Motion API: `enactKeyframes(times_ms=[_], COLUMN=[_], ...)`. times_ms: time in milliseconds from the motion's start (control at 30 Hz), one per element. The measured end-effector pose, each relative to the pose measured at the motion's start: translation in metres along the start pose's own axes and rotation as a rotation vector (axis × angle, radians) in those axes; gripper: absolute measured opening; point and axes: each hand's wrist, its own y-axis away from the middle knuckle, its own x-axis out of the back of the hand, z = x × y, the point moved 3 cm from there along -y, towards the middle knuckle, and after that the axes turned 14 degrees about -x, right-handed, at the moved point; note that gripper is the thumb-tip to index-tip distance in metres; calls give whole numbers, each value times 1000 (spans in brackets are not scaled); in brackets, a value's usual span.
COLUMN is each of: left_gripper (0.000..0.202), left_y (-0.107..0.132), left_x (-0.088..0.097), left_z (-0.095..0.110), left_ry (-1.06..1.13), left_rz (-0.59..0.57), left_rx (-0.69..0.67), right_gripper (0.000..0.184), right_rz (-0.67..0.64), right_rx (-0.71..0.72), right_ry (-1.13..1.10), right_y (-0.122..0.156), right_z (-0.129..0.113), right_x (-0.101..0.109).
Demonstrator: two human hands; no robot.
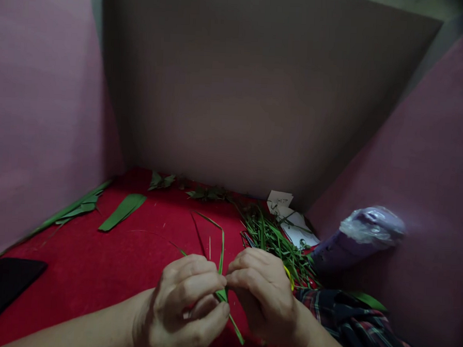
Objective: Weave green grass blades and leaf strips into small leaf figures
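Where hands (191, 303) (264, 294) meet, grass (222, 250) (green) protrudes.

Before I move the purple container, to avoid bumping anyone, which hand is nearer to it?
Right. The right hand is left of the purple container and lower in view; the left hand is farther left.

We see red-covered counter (134, 259). Left edge: dark flat piece (8, 288), long green leaves (80, 204); near these, broad leaf (123, 213) lying alone. Back edge, dim to us: what seem leafy sprigs (209, 193). Right: tangled heap of grass blades (272, 240), white papers (296, 231) partly under stray blades, purple container (336, 251) just beside heap, plaid cloth (348, 317) nearer us.
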Motion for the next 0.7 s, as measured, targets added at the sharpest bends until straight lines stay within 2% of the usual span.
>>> enactKeyframes(times_ms=[133,233,300,333,367,433,500,533,600,633,700], left_gripper=[21,23,22,22,21,18,8,3,7,9,12], left_y=[2,6,7,7,6,5,6,8,10,11,11], left_x=[-1,-4,-5,-6,-7,-11,-18,-22,-29,-32,-34], left_z=[0,-1,0,-1,-2,-9,-16,-18,-21,-21,-21], left_ry=[41,89,150,203,272,463,686,804,1007,1087,1184], left_rz=[11,-23,-13,11,48,146,248,272,285,284,294], left_rx=[-58,-55,-16,46,141,440,788,961,1244,1335,1424], right_gripper=[16,15,14,13,13,12,8,7,9,10,12], right_rz=[-13,-22,-30,-40,-49,-73,-114,-140,-205,-236,-280], right_rx=[13,11,-5,-20,-45,-138,-298,-395,-583,-667,-801], right_ry=[30,58,66,58,41,-22,-118,-176,-317,-397,-564], right_y=[0,1,1,1,1,0,-2,-3,-2,-1,2], right_z=[0,1,2,4,5,8,12,14,17,19,23], right_x=[-1,-3,-5,-5,-6,-6,-5,-6,-9,-11,-19])
